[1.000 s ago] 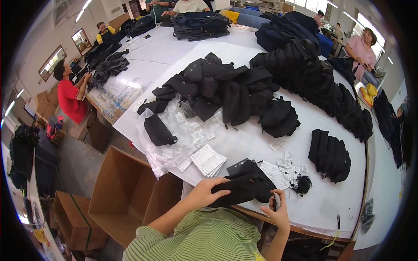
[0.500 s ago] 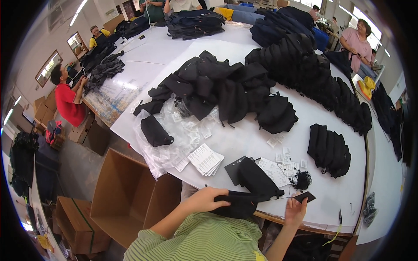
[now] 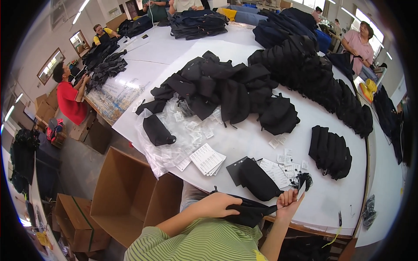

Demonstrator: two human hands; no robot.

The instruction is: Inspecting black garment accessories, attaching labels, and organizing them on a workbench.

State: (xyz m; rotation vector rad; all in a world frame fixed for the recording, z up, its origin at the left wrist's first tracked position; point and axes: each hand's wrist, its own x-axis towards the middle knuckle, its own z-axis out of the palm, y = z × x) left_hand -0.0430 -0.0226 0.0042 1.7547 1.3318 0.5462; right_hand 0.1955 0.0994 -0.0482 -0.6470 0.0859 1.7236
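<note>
A black fabric pouch (image 3: 248, 214) is held against the table's front edge, with my left hand (image 3: 221, 205) closed on its left part. At the pouch's right end, my right hand (image 3: 288, 204) pinches a hang tag (image 3: 301, 190) whose pale side shows. Whether those fingers also grip the pouch's end is hard to make out. Just beyond lies another black pouch (image 3: 260, 179), partly over a dark card (image 3: 235, 171). Near my right hand are a tangle of black tag strings (image 3: 306, 179) and white printed tags (image 3: 274, 173).
A large heap of black pouches (image 3: 235, 93) covers the middle of the table, beside clear plastic bags (image 3: 163, 152). White card stacks (image 3: 207, 159) lie nearer. A pouch row (image 3: 331, 152) stands right. An open cardboard box (image 3: 124, 195) is at the left. Co-workers stand around the table.
My right hand has moved slightly left, close to the pouch's end, and the tag has turned from its black side to a pale one. My left hand keeps its hold and shifts slightly right.
</note>
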